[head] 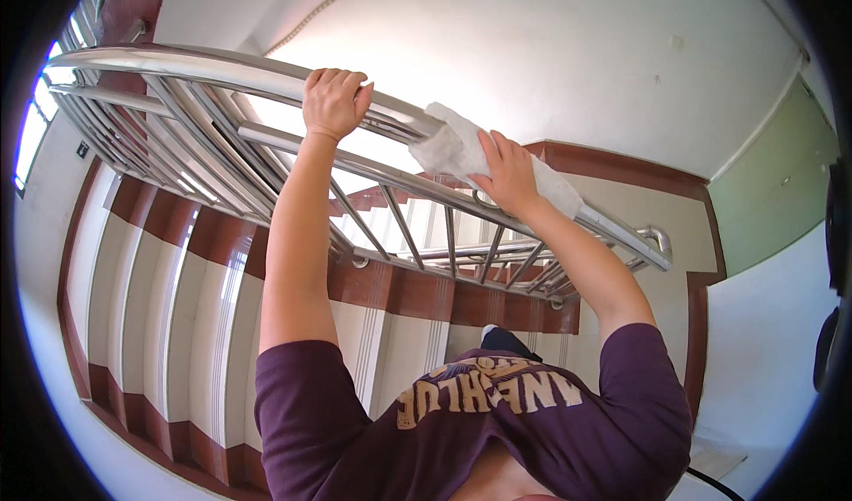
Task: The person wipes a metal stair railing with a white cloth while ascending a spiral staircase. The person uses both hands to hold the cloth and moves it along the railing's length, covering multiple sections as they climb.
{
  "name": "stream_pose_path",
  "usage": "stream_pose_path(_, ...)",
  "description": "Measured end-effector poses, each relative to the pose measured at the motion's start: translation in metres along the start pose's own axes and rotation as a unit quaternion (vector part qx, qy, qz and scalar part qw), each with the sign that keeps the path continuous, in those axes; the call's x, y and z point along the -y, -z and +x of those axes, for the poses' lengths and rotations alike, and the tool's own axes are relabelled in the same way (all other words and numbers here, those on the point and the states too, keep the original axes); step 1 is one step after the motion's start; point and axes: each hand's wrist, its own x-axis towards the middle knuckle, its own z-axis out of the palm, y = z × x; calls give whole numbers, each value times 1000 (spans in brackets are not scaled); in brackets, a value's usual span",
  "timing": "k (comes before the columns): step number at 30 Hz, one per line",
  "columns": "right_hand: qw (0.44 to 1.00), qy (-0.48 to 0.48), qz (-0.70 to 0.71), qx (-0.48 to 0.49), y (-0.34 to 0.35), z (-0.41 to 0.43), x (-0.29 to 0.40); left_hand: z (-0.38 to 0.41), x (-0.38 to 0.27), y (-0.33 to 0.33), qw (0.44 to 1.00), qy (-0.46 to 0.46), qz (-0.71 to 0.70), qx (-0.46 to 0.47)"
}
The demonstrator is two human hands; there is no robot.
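My left hand (336, 103) grips the top bar of a stainless-steel stair handrail (226, 68), its fingers over the far side. Farther along the same bar, toward the right, my right hand (509, 173) presses a white cloth (459, 143) that is wrapped over the rail. The cloth hides the stretch of bar beneath it, and one end of it sticks out to the left of my fingers. Below the top bar runs a thinner parallel rail (413, 180), with upright metal balusters (451, 241) under it.
Tiled steps (219, 268) with dark red edging go along the left and beneath the rail. Through the balusters another flight (399, 218) shows. A white wall (566, 55) stands beyond, a green door (775, 175) at right. A foot (489, 330) shows below my shirt.
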Motion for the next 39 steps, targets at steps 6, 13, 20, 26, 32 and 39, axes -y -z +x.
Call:
stream_pose_path(6,996,-52,36,66,-6,55,45,-1,-1,6,1000,8,0,10)
stream_pose_path(13,989,101,-85,-63,-24,59,58,0,-2,-1,1000,17,1,7)
stream_pose_path(20,973,204,-95,-51,-15,14,10,-3,2,0,1000,22,5,7)
stream_pose_path(26,978,188,-73,-41,-15,36,31,-2,1,0,1000,14,4,-3)
stream_pose_path(32,984,165,-72,-13,-18,41,42,-4,1,2,998,15,55,10)
stream_pose_path(39,967,231,-108,7,-13,9,-6,-7,-2,2,996,21,90,9)
